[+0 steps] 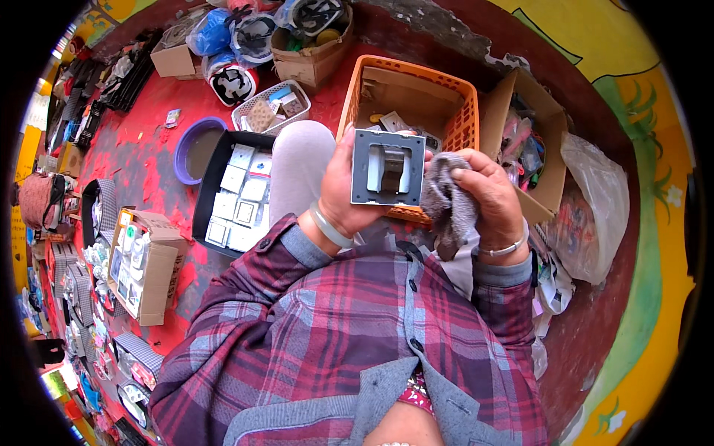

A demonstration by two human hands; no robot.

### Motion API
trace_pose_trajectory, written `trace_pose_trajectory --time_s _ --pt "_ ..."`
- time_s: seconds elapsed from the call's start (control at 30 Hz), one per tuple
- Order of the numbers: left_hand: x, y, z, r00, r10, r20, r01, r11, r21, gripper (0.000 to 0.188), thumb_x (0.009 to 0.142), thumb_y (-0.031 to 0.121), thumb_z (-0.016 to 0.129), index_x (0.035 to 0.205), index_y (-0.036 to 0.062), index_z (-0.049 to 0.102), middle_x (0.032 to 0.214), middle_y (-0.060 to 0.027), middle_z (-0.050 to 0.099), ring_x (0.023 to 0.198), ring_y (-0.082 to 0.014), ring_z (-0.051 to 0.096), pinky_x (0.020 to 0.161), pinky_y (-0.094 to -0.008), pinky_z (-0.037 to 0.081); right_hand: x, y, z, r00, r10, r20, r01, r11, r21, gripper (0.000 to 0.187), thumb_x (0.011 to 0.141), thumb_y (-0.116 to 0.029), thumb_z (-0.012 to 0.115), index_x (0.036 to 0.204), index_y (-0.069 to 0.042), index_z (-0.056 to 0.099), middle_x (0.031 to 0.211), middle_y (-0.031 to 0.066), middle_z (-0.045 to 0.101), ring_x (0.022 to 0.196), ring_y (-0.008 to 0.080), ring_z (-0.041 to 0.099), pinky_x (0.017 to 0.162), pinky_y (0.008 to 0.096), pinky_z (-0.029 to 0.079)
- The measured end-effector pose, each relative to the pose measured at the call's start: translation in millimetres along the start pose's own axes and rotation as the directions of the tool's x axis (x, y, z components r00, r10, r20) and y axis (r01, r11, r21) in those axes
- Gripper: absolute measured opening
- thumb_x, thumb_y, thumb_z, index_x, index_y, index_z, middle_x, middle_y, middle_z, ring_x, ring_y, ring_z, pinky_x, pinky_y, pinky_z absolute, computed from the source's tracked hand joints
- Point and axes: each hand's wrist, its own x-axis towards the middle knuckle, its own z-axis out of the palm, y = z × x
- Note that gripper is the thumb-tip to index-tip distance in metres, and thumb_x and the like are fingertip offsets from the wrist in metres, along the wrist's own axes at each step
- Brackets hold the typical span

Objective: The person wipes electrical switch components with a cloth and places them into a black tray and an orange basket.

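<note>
Grey frame [387,168] in L hand [342,197], nr R hand [492,192] w/ rag [451,201].

Purple basin [180,154] on red floor [158,88]; clear plastic bag [593,204] beside open carton [549,121] (mixed items [522,141] inside, on my feed).

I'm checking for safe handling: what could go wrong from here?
The square grey frame might slip, since only the left hand clearly grips it. The bunched cloth in the right hand could snag on the frame's edge. The purple tub seems to hold murky liquid and sits close to the black tray, so a knock might wet the white pieces there.
</note>
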Motion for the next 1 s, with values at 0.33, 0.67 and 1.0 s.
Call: trace_pose_trajectory --time_s 0.33,0.67,1.0 --pt "-12.8 -7.8 1.0 0.985 0.049 0.168 -0.104 0.937 0.334 0.07 0.097 0.055 0.028 0.14 0.0002 0.036 0.131 -0.0139 0.051 0.12 -0.0228 0.051 0.104 -0.0348 0.039 7.4 12.1 26.3 0.904 -0.417 -0.093 0.08 0.379 -0.922 0.034 0.076 -0.019 0.069 0.104 -0.005 0.058 0.08 0.0108 0.062 0.074 0.0257 0.062 0.069 0.035 0.049" --pt "-14.7 -4.1 9.9 0.995 -0.066 0.069 0.022 0.862 0.507 0.078 0.092 0.065 0.029 0.142 0.0067 0.037 0.122 -0.0104 0.056 0.102 -0.016 0.058 0.083 -0.0278 0.047 4.6 28.5 18.9 0.971 -0.168 -0.167 0.087 0.909 -0.407 0.024 0.081 -0.008 0.064 0.103 0.002 0.061 0.093 0.0045 0.063 0.083 0.0112 0.058 0.074 0.0263 0.048" --pt "-17.2 -8.1 6.5 0.995 -0.1 0.023 0.071 0.834 0.547 0.075 0.092 0.063 0.029 0.139 0.0066 0.043 0.11 -0.0064 0.06 0.079 -0.0122 0.059 0.066 -0.022 0.046 -1.4 9.6 27.4 0.99 -0.078 -0.12 0.023 0.916 -0.399 0.027 0.077 -0.002 0.057 0.103 0.003 0.063 0.094 0.0035 0.064 0.085 0.0093 0.058 0.075 0.0234 0.048"
